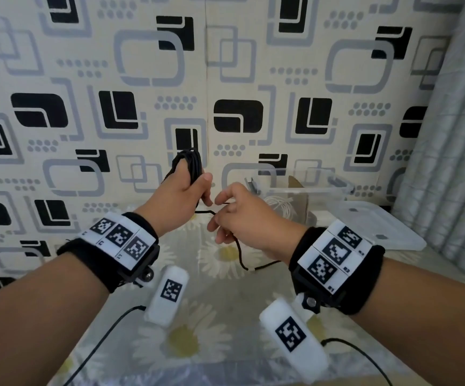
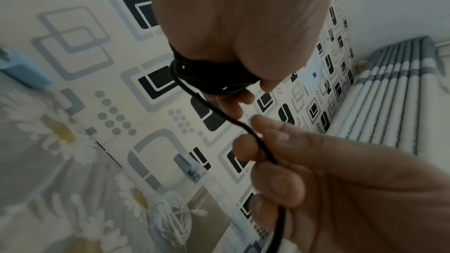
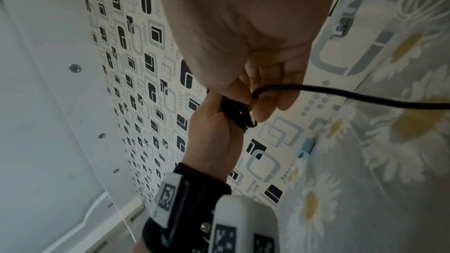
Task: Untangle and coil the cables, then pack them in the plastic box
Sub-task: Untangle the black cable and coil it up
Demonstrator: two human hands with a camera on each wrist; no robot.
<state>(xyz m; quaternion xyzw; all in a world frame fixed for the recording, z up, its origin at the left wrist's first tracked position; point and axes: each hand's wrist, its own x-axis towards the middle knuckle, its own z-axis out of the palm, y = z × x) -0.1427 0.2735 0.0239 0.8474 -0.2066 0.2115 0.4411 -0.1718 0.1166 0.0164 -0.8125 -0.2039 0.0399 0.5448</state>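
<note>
A black cable (image 1: 191,162) is wound in loops around my left hand (image 1: 181,193), which grips the coil (image 2: 209,76) above the table. My right hand (image 1: 235,211) sits just to its right and pinches the loose strand (image 2: 258,141) between thumb and fingers. From there the free tail (image 1: 239,254) hangs down onto the tablecloth; the right wrist view shows it trailing off to the right (image 3: 365,95). The clear plastic box (image 1: 306,190) stands at the back right against the wall, with a coiled white cable (image 1: 280,204) inside it, also seen in the left wrist view (image 2: 170,216).
The box's clear lid (image 1: 376,227) lies flat on the table right of the box. The table carries a daisy-print cloth (image 1: 186,341). Patterned wallpaper (image 1: 131,112) closes the back, a grey curtain (image 1: 448,162) the right side. Thin black leads (image 1: 106,338) run from my wrist cameras.
</note>
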